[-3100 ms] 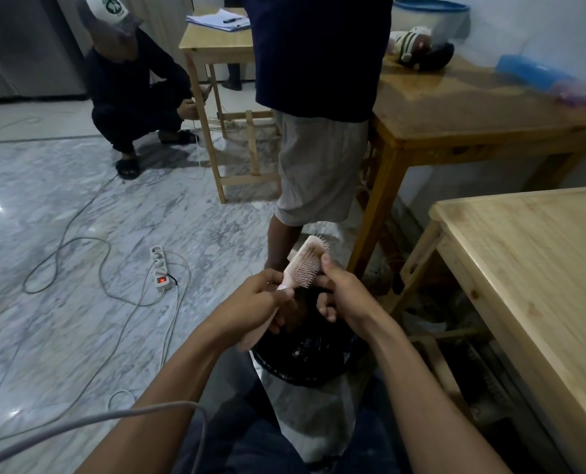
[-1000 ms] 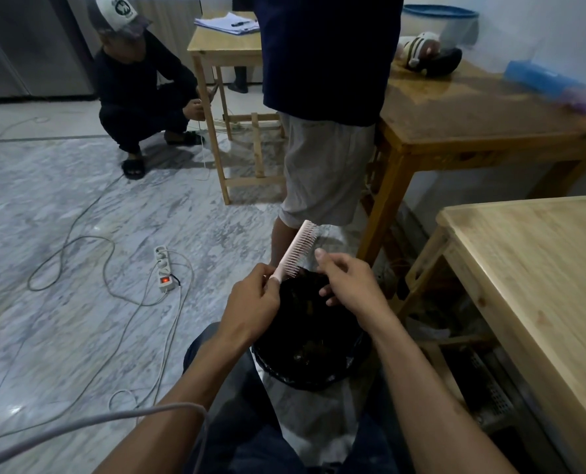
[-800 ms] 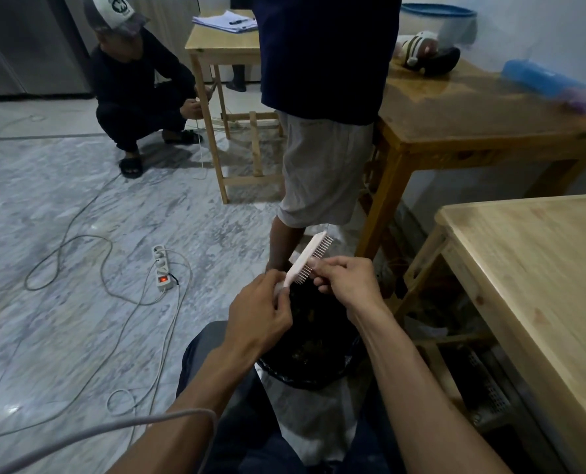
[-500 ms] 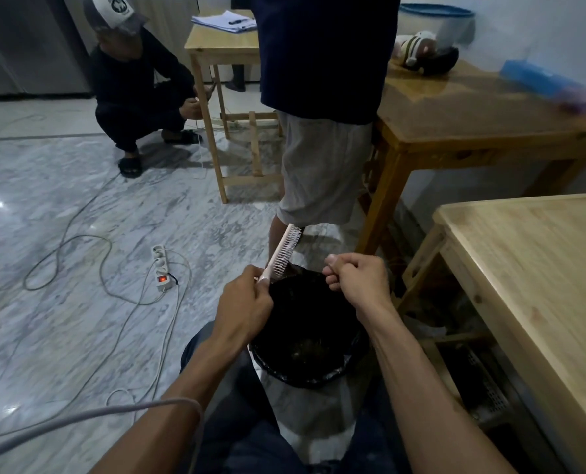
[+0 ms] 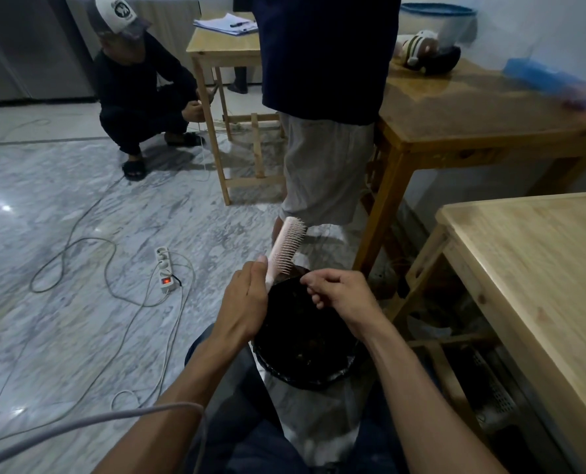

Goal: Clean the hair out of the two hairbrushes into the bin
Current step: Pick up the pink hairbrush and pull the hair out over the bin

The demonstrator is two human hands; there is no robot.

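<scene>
A pale pink hairbrush [image 5: 287, 248] stands nearly upright over the far rim of the bin, bristles facing right. My left hand [image 5: 247, 304] grips its handle, thumb up along the stem. My right hand [image 5: 339, 292] hovers over the bin just right of the brush, fingertips pinched together; whether hair is between them is too small to tell. The bin [image 5: 284, 374] is round with a black liner and sits between my knees. Only one hairbrush is in view.
One person stands right behind the bin [image 5: 322, 159]; another crouches at the far left [image 5: 137, 90]. A light wooden table [image 5: 537, 282] is close on my right, a darker one [image 5: 472, 107] behind. A power strip [image 5: 164, 268] and cables lie on the marble floor.
My right hand has come off the bristles and dropped toward the bin with fingers pinched. The brush has tilted more upright and shifted slightly left in my left hand.
</scene>
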